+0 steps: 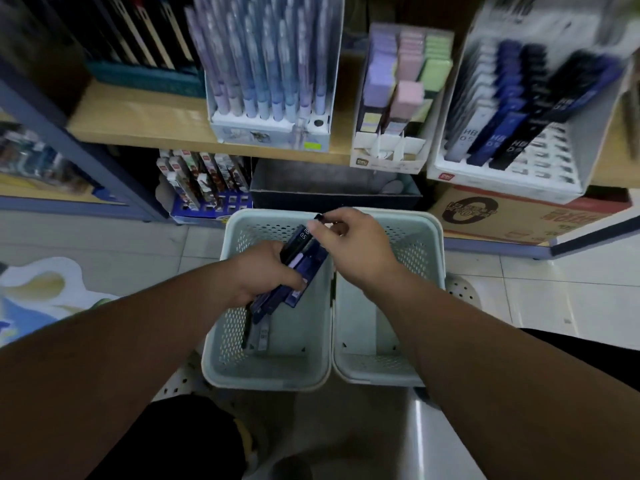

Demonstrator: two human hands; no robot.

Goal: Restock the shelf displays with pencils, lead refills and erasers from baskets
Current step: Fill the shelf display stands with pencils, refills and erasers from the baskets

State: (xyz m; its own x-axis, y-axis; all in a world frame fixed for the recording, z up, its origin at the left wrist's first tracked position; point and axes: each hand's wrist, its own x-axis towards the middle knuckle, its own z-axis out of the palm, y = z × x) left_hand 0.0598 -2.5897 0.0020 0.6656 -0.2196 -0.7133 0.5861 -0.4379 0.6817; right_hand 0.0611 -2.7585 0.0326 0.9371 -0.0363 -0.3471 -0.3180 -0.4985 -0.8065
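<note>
Two pale green perforated baskets stand side by side below me, the left basket and the right basket. My left hand grips a bundle of dark blue and black lead refill cases above the left basket. My right hand pinches the top end of one black case marked HB 0.5 in that bundle. A few more cases lie on the left basket's floor. On the shelf at upper right stands the lead refill display, partly filled.
The wooden shelf carries a pencil display and a pastel eraser display. Below it sit a dark empty bin, a box of patterned pencils and a cardboard carton. Tiled floor lies to both sides.
</note>
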